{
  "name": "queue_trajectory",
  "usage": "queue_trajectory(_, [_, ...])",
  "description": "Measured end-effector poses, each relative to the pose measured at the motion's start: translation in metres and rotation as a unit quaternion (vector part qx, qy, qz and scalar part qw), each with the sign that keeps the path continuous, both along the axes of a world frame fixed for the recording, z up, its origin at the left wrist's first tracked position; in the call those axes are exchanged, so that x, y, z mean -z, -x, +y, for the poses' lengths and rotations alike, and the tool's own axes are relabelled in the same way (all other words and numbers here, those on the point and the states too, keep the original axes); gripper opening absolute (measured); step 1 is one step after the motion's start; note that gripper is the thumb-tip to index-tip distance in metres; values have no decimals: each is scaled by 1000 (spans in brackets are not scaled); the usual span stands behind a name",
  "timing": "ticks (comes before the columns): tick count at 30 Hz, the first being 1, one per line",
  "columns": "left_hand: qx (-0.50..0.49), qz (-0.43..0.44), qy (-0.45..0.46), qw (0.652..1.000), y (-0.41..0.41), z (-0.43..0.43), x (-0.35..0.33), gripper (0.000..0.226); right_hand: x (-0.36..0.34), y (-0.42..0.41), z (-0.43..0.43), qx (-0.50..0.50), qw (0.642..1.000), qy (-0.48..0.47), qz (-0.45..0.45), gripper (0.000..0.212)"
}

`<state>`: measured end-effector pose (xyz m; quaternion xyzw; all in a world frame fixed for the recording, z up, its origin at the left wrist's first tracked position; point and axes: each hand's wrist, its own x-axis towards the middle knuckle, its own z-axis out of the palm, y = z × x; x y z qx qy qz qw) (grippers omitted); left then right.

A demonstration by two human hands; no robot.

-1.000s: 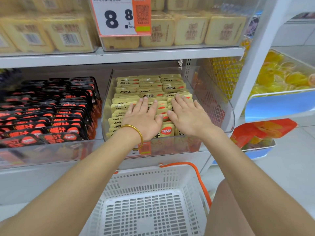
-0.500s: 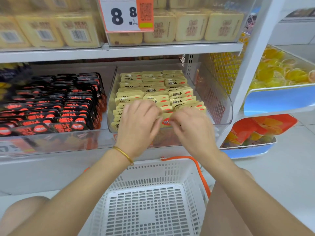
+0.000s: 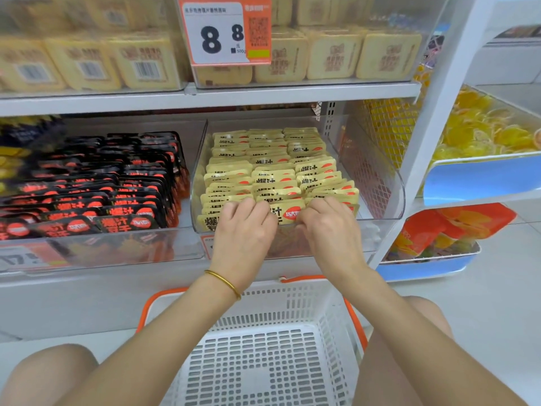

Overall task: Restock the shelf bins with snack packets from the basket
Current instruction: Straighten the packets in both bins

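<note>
Nearest, a white basket (image 3: 292,292) sits below both wrists. Left hand (image 3: 243,231) and right hand (image 3: 330,228) curl their fingers over the front yellow packets (image 3: 288,213) in the clear bin (image 3: 377,183). Beyond the knuckles, packets stand on edge in three rows, long axes crosswise, black-and-red printed faces tilted toward the hands.

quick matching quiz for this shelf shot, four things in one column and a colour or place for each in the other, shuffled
1 yellow packets
2 black packets
3 basket handle
4 bangle

a orange
b gold
c front row gripped by left hand and right hand
d left of the yellow ones

Pairs: 1c, 2d, 3a, 4b
</note>
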<state>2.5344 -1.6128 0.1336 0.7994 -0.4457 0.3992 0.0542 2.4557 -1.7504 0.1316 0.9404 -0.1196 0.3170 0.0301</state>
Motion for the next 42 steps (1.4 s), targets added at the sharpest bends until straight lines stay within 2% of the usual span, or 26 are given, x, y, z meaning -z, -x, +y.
queue_trajectory(7, [-18, -14, -16, 1000, -21, -15, -21, 18, -18, -21, -13, -15, 999, -30, -39, 24])
queue_trajectory(12, [-30, -33, -37, 998, -36, -25, -17, 10, -15, -43, -16, 6, 1000, -20, -5, 25])
queue_trajectory(24, [-18, -50, -47, 998, -45, -34, -10, 17, -8, -53, -25, -1, 1000, -16, 8, 25])
queue_trajectory(31, [-20, -28, -54, 998, -38, -29, -3, 12, 2, -44, -24, -9, 1000, -9, -8, 22])
queue_trajectory(35, [-17, -3, -48, 999, -39, -28, -6, 15, -2, -40, -25, -46, 998, -26, -17, 17])
queue_trajectory(38, [14, 33, -7, 999, -42, -36, -21, 5, -29, -34, -42, -19, 993, -85, -82, 7])
queue_trajectory(40, [21, 95, -4, 995, -42, -55, -39, 25, -50, -37, -64, 69, 978, -171, -95, 21])
queue_trajectory(42, [19, 204, -43, 978, -44, -77, -51, 41, -56, -48, -91, 141, 951, -272, -41, 29])
